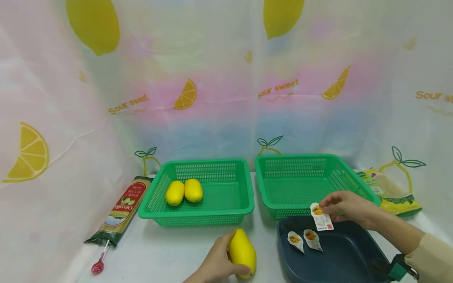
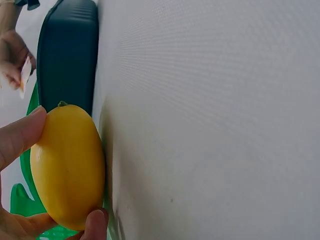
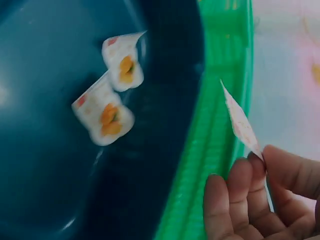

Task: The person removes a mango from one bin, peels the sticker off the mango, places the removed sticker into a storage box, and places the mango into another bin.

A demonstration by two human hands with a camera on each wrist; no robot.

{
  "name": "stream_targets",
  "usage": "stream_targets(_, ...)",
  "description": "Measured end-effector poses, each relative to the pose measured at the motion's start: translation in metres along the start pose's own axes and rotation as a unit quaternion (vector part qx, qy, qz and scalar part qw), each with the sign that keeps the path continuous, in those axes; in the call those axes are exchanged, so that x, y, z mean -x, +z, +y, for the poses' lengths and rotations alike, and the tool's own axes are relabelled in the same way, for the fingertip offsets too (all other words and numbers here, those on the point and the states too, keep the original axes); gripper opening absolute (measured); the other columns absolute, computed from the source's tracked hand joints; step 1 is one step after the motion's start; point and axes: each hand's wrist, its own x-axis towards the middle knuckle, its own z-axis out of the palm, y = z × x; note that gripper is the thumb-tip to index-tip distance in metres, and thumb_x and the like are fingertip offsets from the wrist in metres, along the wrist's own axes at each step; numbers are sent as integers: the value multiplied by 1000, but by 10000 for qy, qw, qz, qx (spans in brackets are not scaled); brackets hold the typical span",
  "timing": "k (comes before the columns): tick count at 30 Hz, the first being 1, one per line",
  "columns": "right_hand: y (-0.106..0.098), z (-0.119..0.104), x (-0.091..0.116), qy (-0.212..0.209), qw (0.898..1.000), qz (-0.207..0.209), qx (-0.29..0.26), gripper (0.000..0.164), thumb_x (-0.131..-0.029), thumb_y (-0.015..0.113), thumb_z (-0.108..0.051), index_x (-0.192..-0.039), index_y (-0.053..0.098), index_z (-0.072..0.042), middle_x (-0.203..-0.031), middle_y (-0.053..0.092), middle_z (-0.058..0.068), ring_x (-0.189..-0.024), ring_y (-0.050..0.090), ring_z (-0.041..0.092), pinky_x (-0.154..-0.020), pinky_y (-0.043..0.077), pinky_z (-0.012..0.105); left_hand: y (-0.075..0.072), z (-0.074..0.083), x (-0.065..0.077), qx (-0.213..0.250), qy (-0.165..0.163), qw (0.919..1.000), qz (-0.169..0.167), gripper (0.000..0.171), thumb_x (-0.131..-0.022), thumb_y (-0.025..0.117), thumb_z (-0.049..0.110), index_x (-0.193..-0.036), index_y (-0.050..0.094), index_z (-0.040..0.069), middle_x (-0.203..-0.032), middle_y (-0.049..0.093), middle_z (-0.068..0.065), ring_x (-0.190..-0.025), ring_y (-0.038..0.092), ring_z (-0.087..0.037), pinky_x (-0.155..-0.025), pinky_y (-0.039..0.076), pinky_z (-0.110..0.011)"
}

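My left hand [image 1: 218, 260] grips a yellow oval fruit [image 1: 242, 253], close over the white table in front of the left green basket. A small green stem nub shows on one end of the fruit [image 2: 69, 165] in the left wrist view. Thumb and fingertips of my right hand [image 1: 348, 208] pinch a small white paper label [image 1: 323, 221] printed with an orange picture, above the dark blue tray's far edge. Two similar labels, one on the left [image 1: 295, 240] and one on the right [image 1: 313, 239], lie with curled ends in the dark blue tray [image 1: 339, 267].
Two more yellow fruits [image 1: 184, 192] lie in the left green basket [image 1: 198, 218]. The right green basket [image 1: 293, 184] stands behind the tray. A red and green pasta packet [image 1: 124, 208] and a red lollipop [image 1: 98, 267] are at left; a yellow packet [image 1: 393, 192] is at right.
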Motion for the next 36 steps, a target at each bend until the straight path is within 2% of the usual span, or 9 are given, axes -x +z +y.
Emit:
stream_targets(6, -8, 26, 4, 173, 9988, -454, 24, 26, -95, 55, -7, -115, 61, 9, -97, 63, 4, -80, 57, 16, -74, 53, 35, -2, 0, 1, -68, -26, 10000, -60, 106, -66, 90, 30, -151, 33, 2, -136, 46, -24, -105, 53, -26, -89, 49, -46)
stream_targets(12, -1, 36, 3, 744, 9952, -465, 422, 27, -92, 57, -6, -116, 62, 6, -110, 64, 11, -90, 58, 22, -77, 53, 39, -1, 2, -1, -110, 1, 9999, -103, 105, -67, 90, 29, -150, 33, 1, -138, 45, -25, -108, 53, -27, -91, 48, -49)
stream_targets(17, 0, 39, 1, 893, 9939, -463, 456, 28, -93, 56, -5, -118, 60, 6, -113, 62, 13, -92, 57, 23, -77, 53, 41, -1, 2, -2, -151, -31, 9998, -103, 105, -66, 90, 31, -150, 33, 1, -138, 45, -25, -109, 52, -28, -93, 47, -52)
stream_targets(26, 7, 46, -4, 1228, 9895, -320, 693, 25, -92, 53, -1, -114, 63, 5, -104, 65, 10, -84, 59, 22, -71, 52, 38, -1, 2, -2, -161, -43, 9998, -94, 105, -66, 90, 31, -150, 34, 2, -138, 45, -25, -108, 52, -28, -93, 47, -51)
stream_targets(36, 12, 47, -5, 1286, 9871, -273, 915, 24, -91, 54, -1, -111, 65, 4, -98, 63, 8, -81, 58, 20, -69, 52, 37, -1, 2, -2, -111, -73, 9999, -105, 105, -66, 90, 31, -150, 34, 1, -138, 45, -25, -108, 52, -27, -92, 48, -49)
